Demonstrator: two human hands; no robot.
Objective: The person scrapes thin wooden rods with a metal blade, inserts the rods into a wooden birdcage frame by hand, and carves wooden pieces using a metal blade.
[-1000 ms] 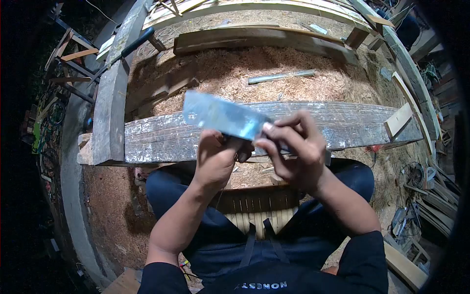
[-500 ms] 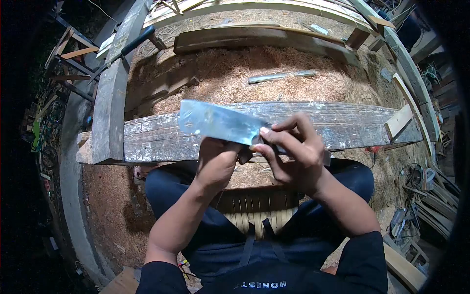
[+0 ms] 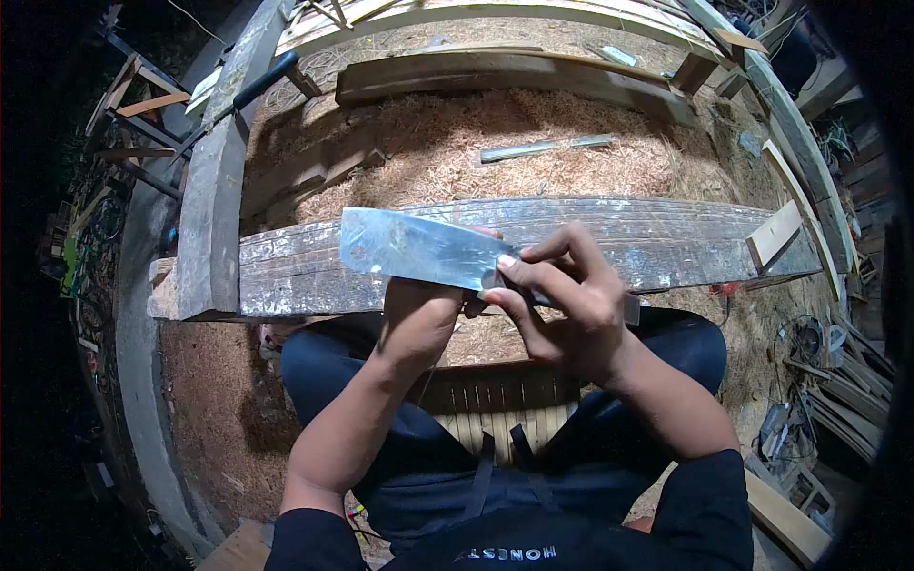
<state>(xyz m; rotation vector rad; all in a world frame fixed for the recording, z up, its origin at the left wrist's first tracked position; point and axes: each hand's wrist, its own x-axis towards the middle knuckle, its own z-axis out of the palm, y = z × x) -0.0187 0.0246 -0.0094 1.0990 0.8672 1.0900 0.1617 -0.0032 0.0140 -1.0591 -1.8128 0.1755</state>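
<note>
A broad, flat, shiny metal blade [image 3: 409,246], shaped like a cleaver's, is held over the near edge of a paint-spattered timber beam [image 3: 685,238]. My left hand [image 3: 419,319] is closed beneath and behind the blade; most of its fingers are hidden, though a fingertip shows just past the upper edge. At the blade's right end, my right hand [image 3: 576,300] pinches the narrow part with thumb and index finger. A greyish end piece sticks out beyond the right palm, and I cannot make out whether it belongs to the blade.
A heavy post [image 3: 211,219] borders the left. Across the shavings-covered ground lie a thin grey strip [image 3: 547,148] and a thick board [image 3: 514,81]. A small pale wood block [image 3: 776,235] rests on the beam's right end. Under my knees is a slatted wooden surface [image 3: 500,409].
The blade has shifted slightly left and down, with its face turned a little. My right hand has moved slightly left with it, keeping the same pinch.
</note>
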